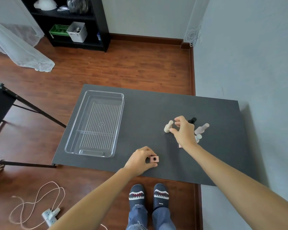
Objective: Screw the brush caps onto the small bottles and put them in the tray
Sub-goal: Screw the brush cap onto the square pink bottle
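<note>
My left hand [142, 159] grips a small square pink bottle [154, 159] with an open neck, standing near the table's front edge. Farther back on the right, my right hand [184, 131] hovers with fingers apart over a cluster of small bottles, thumb and forefinger beside a capped beige bottle [168, 126]. Behind the hand show a black-capped bottle [192, 120], a pale mauve one [202, 128] and a whitish one [198, 137]. A pink piece [180, 146] peeks out under my wrist. The clear plastic tray [70, 141] sits on the table's left side with nothing in it.
The dark grey table [148, 113] stands against the wall on the right. A second table's black frame [32, 110] is at the left. A power strip and cord [48, 214] lie on the wooden floor. My feet in slippers [148, 195] stand at the table's front edge.
</note>
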Tool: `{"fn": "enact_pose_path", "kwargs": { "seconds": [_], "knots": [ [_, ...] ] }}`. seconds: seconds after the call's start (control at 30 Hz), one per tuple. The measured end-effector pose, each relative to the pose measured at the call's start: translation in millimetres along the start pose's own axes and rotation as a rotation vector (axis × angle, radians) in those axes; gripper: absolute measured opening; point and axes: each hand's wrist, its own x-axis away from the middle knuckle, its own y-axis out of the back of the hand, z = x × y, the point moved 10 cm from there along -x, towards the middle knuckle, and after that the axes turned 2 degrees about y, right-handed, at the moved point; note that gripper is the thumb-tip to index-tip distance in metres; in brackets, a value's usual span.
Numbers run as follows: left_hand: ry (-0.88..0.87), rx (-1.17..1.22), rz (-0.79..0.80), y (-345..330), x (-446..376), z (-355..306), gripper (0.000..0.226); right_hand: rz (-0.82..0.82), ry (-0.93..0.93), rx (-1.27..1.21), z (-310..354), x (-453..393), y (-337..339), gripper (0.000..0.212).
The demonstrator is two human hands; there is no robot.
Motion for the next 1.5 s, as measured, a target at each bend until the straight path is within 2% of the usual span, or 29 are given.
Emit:
{"fn": "enact_pose_path", "kwargs": {
  "seconds": [0.07, 0.13, 0.2, 0.43, 0.53, 0.6, 0.63, 0.7, 0.73, 0.87, 0.97, 1.17, 1.4, 1.5],
  "knots": [
    [-0.005, -0.002, -0.027, 3, 0, -1, 0.026, 0.041, -0.072, 0.196, -11, 4, -7, 0.045],
    [-0.015, -0.01, -0.05, 5, 0, -3, 0.023, 0.103, -0.11, 0.405, -21, 9, -15, 0.045],
    [-0.022, -0.014, -0.072, 6, 0, -4, 0.021, 0.151, -0.143, 0.507, -28, 14, -22, 0.045],
    [-0.028, 0.063, -0.115, 16, -1, -13, 0.019, 0.212, -0.279, 0.546, -43, 20, -33, 0.032],
    [-0.027, 0.112, -0.135, 26, -1, -18, 0.017, 0.231, -0.29, 0.502, -43, 23, -30, 0.025],
    [-0.03, 0.141, -0.153, 34, -2, -24, 0.016, 0.232, -0.269, 0.516, -39, 24, -23, 0.009],
    [-0.037, 0.155, -0.159, 39, -2, -28, 0.015, 0.204, -0.261, 0.508, -36, 24, -15, 0.014],
    [-0.057, 0.191, -0.167, 49, -2, -40, 0.012, 0.138, -0.232, 0.451, -23, 23, 5, 0.035],
    [-0.069, 0.212, -0.174, 56, -4, -46, 0.01, 0.105, -0.203, 0.421, -14, 23, 18, 0.038],
    [-0.13, 0.269, -0.24, 93, -13, -79, 0.008, -0.052, -0.052, 0.191, 29, 20, 78, 0.029],
    [-0.175, 0.315, -0.306, 125, -21, -111, 0.01, -0.175, 0.089, -0.005, 64, 21, 127, 0.035],
    [-0.294, 0.362, -0.45, 193, -27, -182, 0.012, -0.223, 0.286, -0.232, 131, 23, 201, 0.018],
    [-0.39, 0.444, -0.585, 256, -15, -247, 0.016, -0.242, 0.434, -0.703, 190, 28, 268, 0.018],
    [-0.413, 0.444, -0.643, 277, -9, -267, 0.015, -0.288, 0.547, -0.758, 218, 33, 297, 0.02]
  ]
}}
